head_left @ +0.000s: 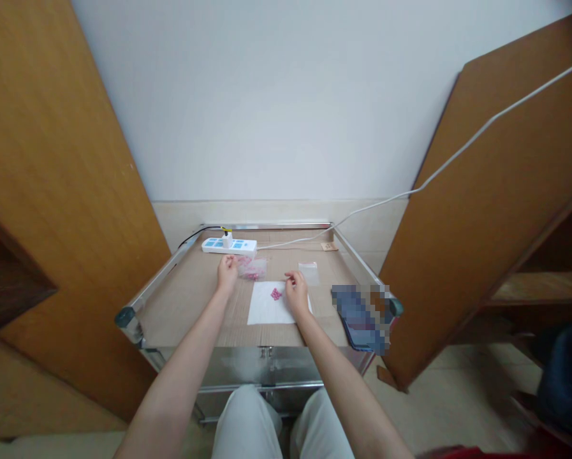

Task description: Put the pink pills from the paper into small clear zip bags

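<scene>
A clear plastic bag (253, 270) with pink beads inside lies on the tabletop, left of the middle. At its upper left corner are the fingertips of my left hand (226, 273), closed in a pinch on the bag's edge. On a white sheet of paper (261, 312) rests a small pile of pink beads (276, 294). My right hand (297, 294) is over the right side of the sheet, just right of the pile, with its fingers loosely bent and apart and nothing visible in them. Behind it lies a flat clear bag (309, 272).
A white power strip (209, 245) with a plug in it stands at the back left, its white cable (376, 204) running up to the right. A dark blue item (357, 319), partly blurred, lies at the right front. Metal rails (266, 225) edge the table. Wooden boards flank it.
</scene>
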`<control>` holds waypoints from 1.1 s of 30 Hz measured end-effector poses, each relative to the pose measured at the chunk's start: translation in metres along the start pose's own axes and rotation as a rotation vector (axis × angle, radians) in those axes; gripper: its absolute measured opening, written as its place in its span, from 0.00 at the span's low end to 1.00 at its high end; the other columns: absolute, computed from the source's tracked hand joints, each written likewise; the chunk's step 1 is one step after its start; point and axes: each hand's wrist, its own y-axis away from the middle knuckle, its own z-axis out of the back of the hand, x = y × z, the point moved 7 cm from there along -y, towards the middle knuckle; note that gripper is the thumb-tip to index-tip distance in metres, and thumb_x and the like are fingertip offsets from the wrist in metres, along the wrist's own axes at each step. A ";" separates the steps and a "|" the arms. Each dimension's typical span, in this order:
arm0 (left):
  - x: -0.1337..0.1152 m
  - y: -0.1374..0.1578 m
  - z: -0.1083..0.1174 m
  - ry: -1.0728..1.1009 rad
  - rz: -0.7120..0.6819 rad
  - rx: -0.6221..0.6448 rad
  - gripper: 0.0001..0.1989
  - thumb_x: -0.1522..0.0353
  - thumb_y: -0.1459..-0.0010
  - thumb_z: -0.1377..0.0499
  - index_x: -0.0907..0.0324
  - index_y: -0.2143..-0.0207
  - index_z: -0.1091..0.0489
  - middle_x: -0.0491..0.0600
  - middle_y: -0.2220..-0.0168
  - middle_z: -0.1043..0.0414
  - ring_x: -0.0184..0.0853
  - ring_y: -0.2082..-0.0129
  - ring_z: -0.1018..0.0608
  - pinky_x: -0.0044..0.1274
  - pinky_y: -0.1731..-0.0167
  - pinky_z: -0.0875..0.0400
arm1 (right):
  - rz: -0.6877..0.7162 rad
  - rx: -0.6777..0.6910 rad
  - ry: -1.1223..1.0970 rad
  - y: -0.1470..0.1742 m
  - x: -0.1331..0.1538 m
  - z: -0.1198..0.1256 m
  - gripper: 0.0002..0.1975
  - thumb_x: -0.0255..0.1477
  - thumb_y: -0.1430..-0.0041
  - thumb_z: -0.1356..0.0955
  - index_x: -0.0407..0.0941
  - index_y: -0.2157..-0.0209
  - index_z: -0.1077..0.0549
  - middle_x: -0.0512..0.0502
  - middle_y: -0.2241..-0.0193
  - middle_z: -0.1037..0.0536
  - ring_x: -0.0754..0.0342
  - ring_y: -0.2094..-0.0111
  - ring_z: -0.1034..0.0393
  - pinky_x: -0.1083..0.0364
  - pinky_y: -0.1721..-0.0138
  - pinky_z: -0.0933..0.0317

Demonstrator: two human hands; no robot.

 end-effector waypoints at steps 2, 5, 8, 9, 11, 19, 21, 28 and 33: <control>-0.003 0.004 -0.001 0.072 0.019 0.023 0.02 0.70 0.51 0.49 0.60 0.73 0.42 0.48 0.73 0.29 0.30 0.73 0.26 0.22 0.71 0.34 | -0.002 0.000 0.003 0.000 0.000 0.000 0.10 0.20 0.54 0.44 0.42 0.71 0.34 0.46 0.71 0.33 0.55 0.68 0.39 0.57 0.67 0.44; -0.003 0.016 0.001 0.170 0.092 0.026 0.05 0.68 0.51 0.48 0.60 0.73 0.43 0.49 0.72 0.29 0.31 0.72 0.25 0.24 0.71 0.33 | -0.003 0.000 0.008 0.000 0.000 0.000 0.11 0.20 0.54 0.44 0.43 0.71 0.35 0.46 0.71 0.33 0.55 0.67 0.38 0.57 0.66 0.44; -0.001 0.031 -0.001 0.260 0.165 0.048 0.06 0.67 0.52 0.48 0.59 0.73 0.44 0.49 0.72 0.28 0.31 0.72 0.25 0.26 0.70 0.33 | -0.002 0.006 0.009 0.001 0.000 -0.001 0.11 0.20 0.54 0.44 0.43 0.71 0.34 0.46 0.71 0.33 0.55 0.67 0.38 0.57 0.66 0.44; -0.001 0.036 -0.001 0.297 0.175 0.049 0.06 0.67 0.52 0.48 0.59 0.73 0.45 0.48 0.72 0.28 0.31 0.72 0.25 0.26 0.70 0.33 | -0.002 0.008 0.010 0.001 0.000 -0.001 0.11 0.20 0.54 0.44 0.43 0.71 0.34 0.46 0.71 0.33 0.55 0.67 0.38 0.57 0.66 0.44; -0.001 0.044 0.000 0.344 0.203 0.033 0.07 0.67 0.52 0.47 0.59 0.73 0.45 0.47 0.74 0.29 0.29 0.75 0.26 0.25 0.70 0.33 | -0.005 0.010 0.012 0.001 0.001 0.000 0.11 0.20 0.54 0.44 0.43 0.71 0.34 0.46 0.70 0.33 0.55 0.67 0.38 0.57 0.66 0.44; 0.017 0.063 -0.006 0.394 0.319 0.080 0.10 0.65 0.56 0.44 0.59 0.73 0.43 0.44 0.75 0.31 0.28 0.77 0.26 0.23 0.73 0.33 | 0.091 0.162 -0.025 0.003 0.017 -0.009 0.10 0.22 0.52 0.42 0.43 0.72 0.30 0.47 0.71 0.31 0.55 0.65 0.38 0.56 0.62 0.45; 0.023 0.065 -0.007 0.408 0.339 0.086 0.11 0.66 0.57 0.43 0.59 0.73 0.43 0.44 0.76 0.32 0.28 0.77 0.27 0.23 0.74 0.33 | 0.126 0.213 -0.018 0.004 0.020 -0.013 0.09 0.24 0.51 0.40 0.43 0.73 0.29 0.46 0.70 0.31 0.55 0.65 0.38 0.56 0.61 0.45; 0.034 0.068 -0.005 0.380 0.359 0.100 0.12 0.65 0.57 0.43 0.59 0.73 0.44 0.44 0.76 0.32 0.28 0.78 0.27 0.23 0.74 0.32 | 0.143 0.275 0.048 0.007 0.019 -0.021 0.07 0.25 0.53 0.38 0.44 0.77 0.28 0.47 0.71 0.31 0.55 0.65 0.38 0.55 0.62 0.46; 0.035 0.069 -0.002 0.313 0.341 0.103 0.13 0.63 0.57 0.43 0.59 0.72 0.45 0.45 0.75 0.31 0.28 0.81 0.27 0.22 0.77 0.33 | 0.153 0.264 0.019 0.007 0.025 -0.017 0.06 0.25 0.54 0.37 0.44 0.75 0.28 0.47 0.70 0.30 0.55 0.65 0.37 0.55 0.61 0.46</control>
